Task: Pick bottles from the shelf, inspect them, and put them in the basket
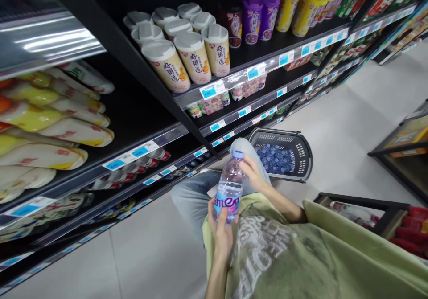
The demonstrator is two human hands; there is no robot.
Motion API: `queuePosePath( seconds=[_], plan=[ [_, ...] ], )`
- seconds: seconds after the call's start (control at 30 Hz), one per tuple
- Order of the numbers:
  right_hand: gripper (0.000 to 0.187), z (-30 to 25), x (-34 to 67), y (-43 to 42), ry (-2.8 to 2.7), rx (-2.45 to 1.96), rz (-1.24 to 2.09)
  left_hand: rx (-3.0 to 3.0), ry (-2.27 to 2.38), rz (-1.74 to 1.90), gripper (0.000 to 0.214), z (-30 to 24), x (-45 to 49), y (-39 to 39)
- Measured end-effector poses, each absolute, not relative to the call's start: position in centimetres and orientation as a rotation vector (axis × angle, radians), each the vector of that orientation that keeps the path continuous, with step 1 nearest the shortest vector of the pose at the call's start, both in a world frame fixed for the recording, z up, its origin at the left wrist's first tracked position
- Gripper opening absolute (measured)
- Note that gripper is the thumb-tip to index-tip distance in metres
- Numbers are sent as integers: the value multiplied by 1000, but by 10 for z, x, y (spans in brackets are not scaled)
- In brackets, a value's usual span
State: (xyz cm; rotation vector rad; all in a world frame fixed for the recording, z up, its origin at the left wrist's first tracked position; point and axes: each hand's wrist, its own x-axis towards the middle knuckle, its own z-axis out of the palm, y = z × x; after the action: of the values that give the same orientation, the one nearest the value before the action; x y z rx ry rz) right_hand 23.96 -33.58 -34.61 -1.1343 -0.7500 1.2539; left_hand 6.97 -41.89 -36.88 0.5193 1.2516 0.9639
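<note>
A clear plastic water bottle with a blue cap and a blue and purple label is held upright, slightly tilted, above my lap. My left hand is wrapped round its lower part, with the thumb over the label. My right hand is closed at the top, its fingers on the blue cap and neck. The cap sits on the bottle. Beyond my knee, a dark grey shopping basket on the floor contains many small blue round pieces resembling bottle caps.
Store shelves with price tags run along the left and ahead. They carry white-lidded cups, purple cups, yellow cups and yellow-white bottles. Black-framed display stands are at the right. Pale tiled floor lies between.
</note>
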Motion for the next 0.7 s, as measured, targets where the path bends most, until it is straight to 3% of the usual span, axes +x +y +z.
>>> queuePosePath(
  seconds=[0.27, 0.43, 0.57, 0.7],
  plan=[
    [34, -331, 356, -363, -1292, -1192, 1592, 487, 1168, 639, 67, -375, 92, -407],
    [66, -333, 407, -409, -1012, -1276, 1847, 644, 1056, 396, 71, -379, 112, -379],
    [63, -343, 427, -442, -739, -1422, 1747, 871, 983, 212, 72, -379, 137, -348],
    [67, -367, 431, -464, -472, -1537, 1483, 1367, 952, 243, 48, -401, 184, -297]
  ],
)
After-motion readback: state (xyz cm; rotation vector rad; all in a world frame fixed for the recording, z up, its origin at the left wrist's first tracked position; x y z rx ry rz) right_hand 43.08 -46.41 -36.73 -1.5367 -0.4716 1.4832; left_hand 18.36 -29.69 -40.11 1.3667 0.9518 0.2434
